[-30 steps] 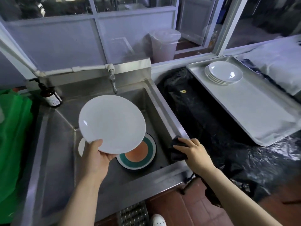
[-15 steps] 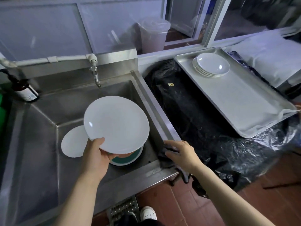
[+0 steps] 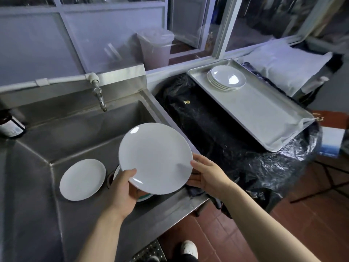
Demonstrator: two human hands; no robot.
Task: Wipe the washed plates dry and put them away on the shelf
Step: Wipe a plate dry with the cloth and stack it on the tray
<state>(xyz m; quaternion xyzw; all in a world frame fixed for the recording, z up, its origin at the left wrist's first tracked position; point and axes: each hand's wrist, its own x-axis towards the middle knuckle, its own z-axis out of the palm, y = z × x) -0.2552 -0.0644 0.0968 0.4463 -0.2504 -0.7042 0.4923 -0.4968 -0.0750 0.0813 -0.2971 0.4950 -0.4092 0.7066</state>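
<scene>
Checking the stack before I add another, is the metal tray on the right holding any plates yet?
Yes, a stack of white plates sits at the far end of the metal tray.

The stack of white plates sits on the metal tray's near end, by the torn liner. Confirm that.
Not so. The head view shows the stack of white plates at the metal tray's far end, by the window; the torn liner is at the near end.

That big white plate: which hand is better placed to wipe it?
Probably the right hand: it holds the dark cloth at the plate edge, while the left hand grips the plate.
</scene>
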